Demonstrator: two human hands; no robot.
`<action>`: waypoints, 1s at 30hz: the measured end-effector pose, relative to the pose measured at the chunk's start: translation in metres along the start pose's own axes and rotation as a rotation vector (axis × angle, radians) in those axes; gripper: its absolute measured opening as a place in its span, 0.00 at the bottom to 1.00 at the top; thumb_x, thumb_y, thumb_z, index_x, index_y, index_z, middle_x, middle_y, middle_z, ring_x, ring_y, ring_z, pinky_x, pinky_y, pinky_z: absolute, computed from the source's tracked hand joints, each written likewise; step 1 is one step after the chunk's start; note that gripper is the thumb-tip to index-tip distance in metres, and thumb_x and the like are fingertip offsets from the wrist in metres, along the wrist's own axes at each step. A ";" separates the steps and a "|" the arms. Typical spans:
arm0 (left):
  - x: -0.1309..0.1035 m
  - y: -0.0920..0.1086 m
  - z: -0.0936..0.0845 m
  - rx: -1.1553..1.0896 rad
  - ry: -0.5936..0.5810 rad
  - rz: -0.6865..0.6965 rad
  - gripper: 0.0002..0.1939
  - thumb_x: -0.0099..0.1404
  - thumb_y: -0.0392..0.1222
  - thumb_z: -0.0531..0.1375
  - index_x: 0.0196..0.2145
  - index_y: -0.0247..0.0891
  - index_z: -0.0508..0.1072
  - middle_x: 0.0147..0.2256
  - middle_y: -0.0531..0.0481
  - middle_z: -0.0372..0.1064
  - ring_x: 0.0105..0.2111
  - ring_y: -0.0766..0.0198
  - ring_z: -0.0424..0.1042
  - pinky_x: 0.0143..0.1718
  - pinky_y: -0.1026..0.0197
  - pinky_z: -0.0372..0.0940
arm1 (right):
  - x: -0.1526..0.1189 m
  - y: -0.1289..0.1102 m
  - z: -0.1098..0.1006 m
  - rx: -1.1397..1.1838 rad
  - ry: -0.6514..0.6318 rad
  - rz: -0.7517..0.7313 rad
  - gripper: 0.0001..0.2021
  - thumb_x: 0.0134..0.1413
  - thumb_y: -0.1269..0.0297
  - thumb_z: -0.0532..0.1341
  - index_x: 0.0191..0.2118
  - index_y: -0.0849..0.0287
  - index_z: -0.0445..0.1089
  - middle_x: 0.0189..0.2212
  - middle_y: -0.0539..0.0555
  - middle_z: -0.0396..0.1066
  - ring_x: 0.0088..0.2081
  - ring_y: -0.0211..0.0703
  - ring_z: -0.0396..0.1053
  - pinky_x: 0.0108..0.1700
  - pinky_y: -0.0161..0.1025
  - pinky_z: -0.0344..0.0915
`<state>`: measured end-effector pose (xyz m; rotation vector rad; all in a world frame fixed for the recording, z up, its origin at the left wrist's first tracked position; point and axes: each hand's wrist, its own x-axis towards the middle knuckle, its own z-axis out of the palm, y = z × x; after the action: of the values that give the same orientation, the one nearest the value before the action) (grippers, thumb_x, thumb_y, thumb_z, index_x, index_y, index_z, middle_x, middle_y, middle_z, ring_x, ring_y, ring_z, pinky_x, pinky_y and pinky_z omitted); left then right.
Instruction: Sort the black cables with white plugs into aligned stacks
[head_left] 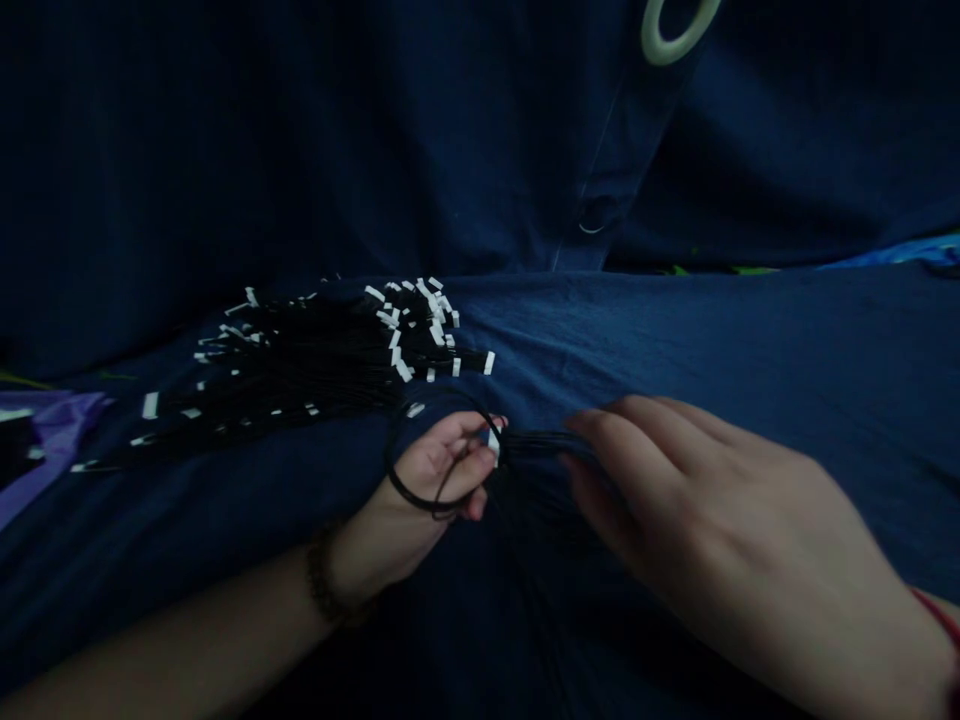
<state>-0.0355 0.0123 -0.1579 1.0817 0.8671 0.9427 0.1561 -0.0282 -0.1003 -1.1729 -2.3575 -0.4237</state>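
Observation:
My left hand (442,465) pinches a thin black cord at its white tag (494,445); a loop of the cord (390,470) circles round the fingers and thumb. From the tag, dark strands (540,441) stretch right to my right hand (697,520). The fingertips of my right hand are closed round the strands' far end. More dark strands hang below the tag, hard to make out. Behind my left hand lies a pile of black cords (322,350) with many white tags.
Dark blue cloth (712,340) lies under the hands and hangs as a curtain (300,130) behind. A pale ring (675,40) is at the top. Purple material (64,430) lies at the far left.

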 end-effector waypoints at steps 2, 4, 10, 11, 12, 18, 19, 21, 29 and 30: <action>0.002 0.001 -0.001 -0.058 0.031 -0.030 0.15 0.60 0.40 0.62 0.45 0.37 0.68 0.27 0.56 0.60 0.18 0.78 0.60 0.18 0.72 0.53 | -0.008 -0.005 -0.005 0.079 -0.075 -0.014 0.08 0.49 0.73 0.56 0.23 0.56 0.63 0.17 0.50 0.62 0.16 0.42 0.60 0.19 0.40 0.51; 0.002 0.002 -0.002 -0.079 0.034 -0.018 0.15 0.59 0.39 0.62 0.45 0.37 0.68 0.27 0.56 0.59 0.18 0.78 0.60 0.18 0.72 0.52 | -0.015 -0.011 -0.003 0.220 -0.277 -0.002 0.10 0.45 0.75 0.56 0.20 0.55 0.63 0.14 0.48 0.62 0.13 0.39 0.58 0.16 0.39 0.47; -0.003 0.005 -0.002 -0.082 -0.046 0.020 0.13 0.61 0.36 0.60 0.45 0.35 0.67 0.26 0.56 0.60 0.18 0.76 0.62 0.19 0.71 0.53 | -0.004 -0.013 0.017 0.493 -0.574 0.215 0.11 0.56 0.71 0.52 0.29 0.58 0.70 0.26 0.50 0.73 0.24 0.37 0.68 0.25 0.34 0.57; -0.003 0.006 -0.002 -0.087 -0.058 0.020 0.14 0.61 0.36 0.60 0.45 0.34 0.67 0.26 0.56 0.61 0.18 0.77 0.62 0.20 0.71 0.54 | 0.000 -0.012 0.019 0.562 -0.560 0.243 0.11 0.58 0.69 0.52 0.30 0.58 0.71 0.28 0.50 0.73 0.25 0.36 0.68 0.27 0.34 0.58; -0.004 0.006 -0.002 -0.096 -0.071 0.021 0.14 0.61 0.36 0.60 0.45 0.34 0.66 0.26 0.56 0.61 0.18 0.77 0.62 0.20 0.71 0.54 | 0.002 -0.011 0.020 0.623 -0.538 0.264 0.11 0.58 0.69 0.52 0.31 0.57 0.72 0.28 0.49 0.73 0.26 0.35 0.68 0.28 0.33 0.58; -0.004 0.004 -0.002 -0.123 -0.100 0.046 0.15 0.60 0.37 0.61 0.45 0.34 0.66 0.25 0.57 0.61 0.18 0.77 0.62 0.21 0.71 0.55 | -0.001 -0.014 0.022 0.773 -0.421 0.277 0.10 0.55 0.72 0.54 0.32 0.58 0.73 0.26 0.47 0.71 0.26 0.33 0.66 0.29 0.32 0.57; -0.004 0.004 -0.002 -0.125 -0.088 0.041 0.15 0.60 0.37 0.61 0.45 0.35 0.66 0.25 0.57 0.61 0.18 0.77 0.62 0.21 0.71 0.55 | -0.002 -0.015 0.022 0.795 -0.405 0.268 0.10 0.54 0.74 0.54 0.32 0.58 0.73 0.27 0.47 0.71 0.27 0.33 0.67 0.30 0.31 0.58; -0.004 0.004 -0.002 -0.143 -0.072 0.026 0.16 0.59 0.38 0.62 0.45 0.36 0.65 0.25 0.57 0.62 0.17 0.77 0.62 0.19 0.72 0.54 | -0.003 -0.016 0.022 0.832 -0.367 0.243 0.12 0.52 0.77 0.54 0.35 0.58 0.72 0.30 0.47 0.73 0.31 0.33 0.69 0.33 0.31 0.59; -0.005 0.006 -0.001 -0.150 -0.118 0.041 0.14 0.59 0.37 0.62 0.43 0.38 0.66 0.20 0.59 0.62 0.17 0.76 0.61 0.20 0.72 0.54 | -0.006 -0.020 0.030 0.614 -0.284 0.176 0.11 0.59 0.68 0.54 0.31 0.62 0.72 0.25 0.53 0.72 0.26 0.39 0.69 0.29 0.35 0.60; -0.005 0.006 -0.001 -0.161 -0.119 0.040 0.14 0.59 0.38 0.62 0.43 0.38 0.66 0.20 0.59 0.62 0.16 0.77 0.60 0.19 0.73 0.53 | -0.007 -0.021 0.030 0.626 -0.281 0.180 0.11 0.59 0.68 0.54 0.31 0.62 0.73 0.25 0.52 0.72 0.25 0.38 0.69 0.29 0.35 0.59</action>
<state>-0.0394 0.0090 -0.1519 1.0090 0.6628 0.9550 0.1346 -0.0307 -0.1307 -1.1608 -2.3122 0.5404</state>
